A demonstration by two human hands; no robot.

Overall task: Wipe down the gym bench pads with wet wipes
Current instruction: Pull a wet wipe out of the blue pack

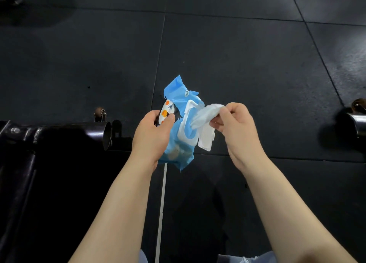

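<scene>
A blue pack of wet wipes (178, 143) hangs in mid-air above the dark floor, with its white flip lid (207, 138) standing open. My left hand (153, 135) grips the pack from its left side, thumb across the printed front. My right hand (235, 126) pinches a white wet wipe (205, 114) that stretches from the lid opening up to the right. At the left edge lies a black gym bench (21, 163), mostly in shadow; its pads cannot be made out.
Black rubber floor tiles (237, 54) fill the view, with a white line (161, 213) running down between my arms. A black metal tube end with a small wheel (100, 113) sits left of the pack. Another tube end with a wheel (358, 122) shows at the right edge.
</scene>
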